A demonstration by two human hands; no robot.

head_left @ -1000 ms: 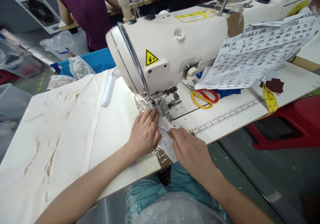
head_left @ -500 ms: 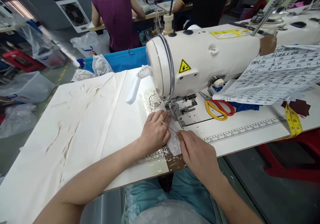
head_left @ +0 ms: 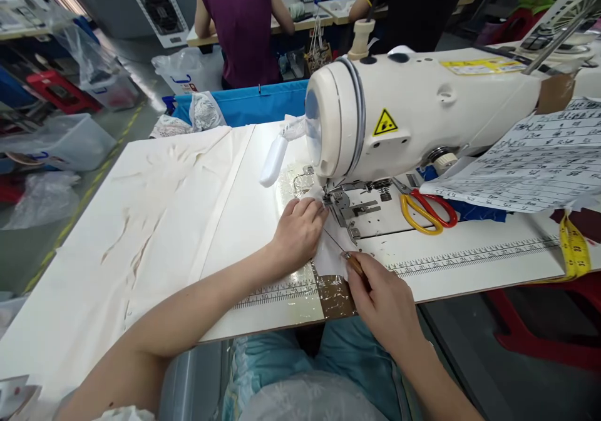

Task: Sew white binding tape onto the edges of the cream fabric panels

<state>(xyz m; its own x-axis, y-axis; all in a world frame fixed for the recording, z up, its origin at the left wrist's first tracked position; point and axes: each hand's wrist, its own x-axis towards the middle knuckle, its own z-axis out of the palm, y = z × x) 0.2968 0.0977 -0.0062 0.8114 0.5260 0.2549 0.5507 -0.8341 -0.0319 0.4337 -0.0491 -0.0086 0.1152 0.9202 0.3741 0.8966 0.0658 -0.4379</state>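
My left hand (head_left: 300,228) presses a piece of thin white fabric (head_left: 330,255) against the table beside the presser foot of a white sewing machine (head_left: 413,111), its fingers curled together and the fabric's edge under them. In my right hand (head_left: 385,299) is an awl (head_left: 355,263) with a wooden handle and a thin metal shaft. The shaft points up and left over the fabric, toward my left fingertips. The fabric runs up to the foot; the needle point is too small to make out.
Scissors (head_left: 425,213) with red and yellow handles lie right of the foot. Behind them are written sheets (head_left: 530,158) and a yellow tape measure (head_left: 573,246). White cloth (head_left: 173,202) covers the table's left. A blue cloth bin (head_left: 267,102) hangs behind; two people sit beyond.
The camera view has shifted, so the machine appears farther right. The awl has dropped from across my left hand to over the fabric, and its wooden handle shows more.
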